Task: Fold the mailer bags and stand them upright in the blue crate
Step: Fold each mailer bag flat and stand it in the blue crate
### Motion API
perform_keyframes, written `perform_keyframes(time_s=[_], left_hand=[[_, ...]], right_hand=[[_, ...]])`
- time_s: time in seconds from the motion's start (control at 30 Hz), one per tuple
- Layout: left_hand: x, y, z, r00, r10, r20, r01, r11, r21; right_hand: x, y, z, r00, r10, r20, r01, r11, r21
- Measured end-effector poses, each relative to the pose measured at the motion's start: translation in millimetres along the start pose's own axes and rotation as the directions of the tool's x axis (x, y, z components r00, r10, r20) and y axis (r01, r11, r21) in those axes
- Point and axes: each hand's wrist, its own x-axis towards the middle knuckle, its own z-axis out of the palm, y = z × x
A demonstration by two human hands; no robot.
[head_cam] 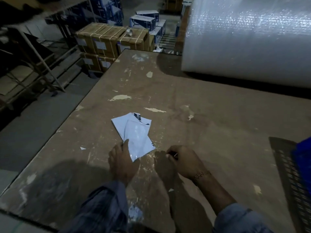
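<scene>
Mailer bags (133,132) are lying flat on the worn table (202,115), near the front edge.
Left hand (120,161) is gripping the near corner of the top bag; right hand (182,161) is hovering beside, fingers curled, holding nothing I can see.

head: single view | worn high, faces forward-down | close over table (210,115) | wide-angle

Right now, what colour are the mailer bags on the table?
Pale bluish-white mailer bags, seen in the head view.
</scene>
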Motion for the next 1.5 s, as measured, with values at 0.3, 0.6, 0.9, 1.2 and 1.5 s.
perform_keyframes(time_s=[0.3, 0.6, 0.9, 1.2, 1.5], left_hand=[[-37.9, 46.9, 3.5, 0.762, 0.640, -0.094, -0.641, 0.767, 0.031], [-80.9, 70.3, -0.4, 0.610, 0.792, -0.027, -0.752, 0.590, 0.293], [-90.6, 67.9, 23.2, 0.847, 0.530, -0.028, -0.529, 0.848, 0.026], [-97.3, 123.2, 66.4, 0.892, 0.428, 0.146, -0.427, 0.903, -0.038], [-96.7, 117.7, 87.8, 0.849, 0.495, 0.187, -0.523, 0.837, 0.159]], right_hand=[[-10.7, 15.9, 3.9, 0.990, 0.003, -0.143, -0.039, 0.967, -0.253], [-72.3, 65.3, 4.7, 0.913, -0.233, -0.334, 0.036, 0.863, -0.504], [-141.8, 99.2, 27.2, 0.990, -0.051, -0.134, 0.018, 0.972, -0.234], [-111.4, 117.2, 48.9, 0.976, 0.052, -0.211, -0.125, 0.929, -0.348], [-104.0, 124.9, 68.5, 0.974, 0.070, -0.214, -0.145, 0.920, -0.364]])
